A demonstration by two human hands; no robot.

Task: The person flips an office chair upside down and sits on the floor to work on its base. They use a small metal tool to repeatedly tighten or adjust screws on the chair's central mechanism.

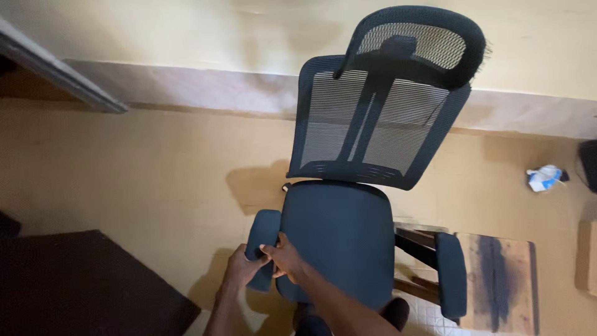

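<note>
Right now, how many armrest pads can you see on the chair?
2. One armrest pad sits left of the seat, gripped by the left hand and right hand. The other armrest pad sits right, untouched.

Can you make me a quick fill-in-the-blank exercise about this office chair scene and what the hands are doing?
1. Both hands, the left hand and the right hand, are on the chair's ____ armrest as the picture shows it.
2. The backrest is made of see-through ____ material.
3. The seat is coloured ____.
4. Behind the other armrest stands a small ____ table.

Missing words: left; mesh; black; wooden
</note>
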